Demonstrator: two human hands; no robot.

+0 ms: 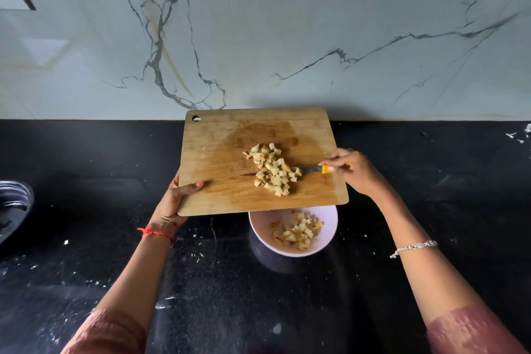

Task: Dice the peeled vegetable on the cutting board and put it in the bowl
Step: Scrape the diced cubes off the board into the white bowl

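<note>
— Where is the left hand?
— The left hand (172, 198) grips the wooden cutting board (218, 152) at its near left corner. The thumb is pressed flat on the top face and the other fingers are hidden beneath. A red thread (156, 233) circles that wrist.
— And the vegetable?
— The diced vegetable (273, 169) sits in a loose pile right of the board's middle, well apart from that thumb. A knife (311, 169) lies across the board from the right, its blade tip buried in the pile's right side.
— Who holds it?
— The right hand (352, 169). Its fingers (342, 164) pinch the yellow handle at the board's right edge, near the pile. A silver bracelet (413, 247) is on that wrist.
— The bowl?
— A pale bowl (330, 227) stands under the board's near right edge, which covers its far rim. More diced pieces (297, 231) lie inside it.
— The surface?
— A black bench (86, 210) flecked with white bits. A dark shiny vessel (14, 204) sits at its far left edge; I cannot tell what kind. Behind is a white marble wall (287, 23) with grey veins.
</note>
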